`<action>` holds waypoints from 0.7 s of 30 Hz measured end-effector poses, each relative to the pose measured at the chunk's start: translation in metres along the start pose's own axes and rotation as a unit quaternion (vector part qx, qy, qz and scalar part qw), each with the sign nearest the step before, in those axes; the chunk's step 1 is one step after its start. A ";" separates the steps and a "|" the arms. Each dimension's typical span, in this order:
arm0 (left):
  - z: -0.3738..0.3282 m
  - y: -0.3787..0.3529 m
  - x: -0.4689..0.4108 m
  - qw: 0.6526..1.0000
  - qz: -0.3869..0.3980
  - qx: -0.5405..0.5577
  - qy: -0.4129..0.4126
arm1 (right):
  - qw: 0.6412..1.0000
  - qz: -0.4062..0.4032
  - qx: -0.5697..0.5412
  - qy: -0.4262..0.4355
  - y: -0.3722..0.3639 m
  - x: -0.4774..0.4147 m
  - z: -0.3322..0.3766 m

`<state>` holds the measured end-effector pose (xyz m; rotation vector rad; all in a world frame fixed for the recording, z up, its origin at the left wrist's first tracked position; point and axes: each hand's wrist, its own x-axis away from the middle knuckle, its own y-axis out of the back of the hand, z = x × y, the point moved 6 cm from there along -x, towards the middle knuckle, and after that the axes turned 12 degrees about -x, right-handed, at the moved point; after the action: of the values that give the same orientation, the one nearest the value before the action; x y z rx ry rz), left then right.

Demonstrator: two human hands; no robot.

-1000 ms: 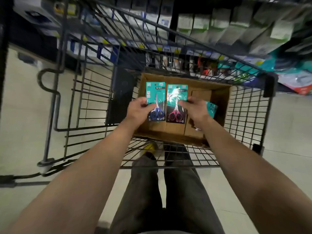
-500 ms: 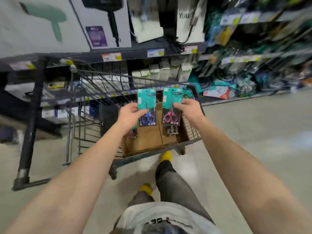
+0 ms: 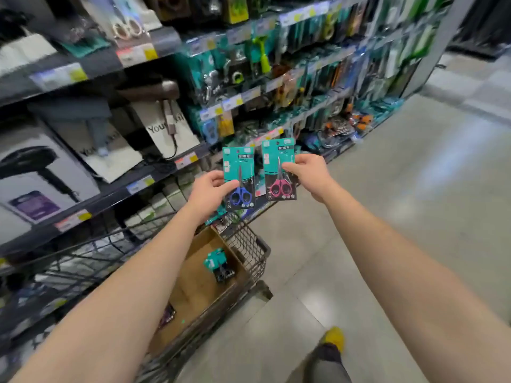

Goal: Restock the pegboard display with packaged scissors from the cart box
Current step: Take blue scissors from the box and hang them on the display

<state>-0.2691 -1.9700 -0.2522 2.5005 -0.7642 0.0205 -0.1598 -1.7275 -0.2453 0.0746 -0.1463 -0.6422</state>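
Left hand (image 3: 209,195) pinches the blue scissors pack (image 3: 239,178), right hand (image 3: 309,172) the pink scissors pack (image 3: 279,169); with both hands full, threading a peg could fumble and drop one.

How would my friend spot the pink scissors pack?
Find the store shelves, then the wire cart beside them. Above it, two hands hold teal packs side by side. The pink scissors pack is in the right hand; the left hand holds the blue scissors pack.
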 end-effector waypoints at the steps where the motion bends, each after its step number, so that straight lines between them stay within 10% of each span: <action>1: -0.017 -0.017 -0.012 1.000 0.006 0.004 -0.005 | 1.000 -0.013 -0.009 0.006 0.024 -0.008 0.004; 21: -0.322 -0.246 -0.244 0.995 -0.015 -0.007 -0.097 | 0.992 -0.074 -0.028 0.100 0.372 -0.226 0.116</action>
<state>-0.3021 -1.5144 -0.1300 2.5247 -0.8010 -0.2395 -0.1371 -1.2971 -0.1135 0.0953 0.0726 -0.7816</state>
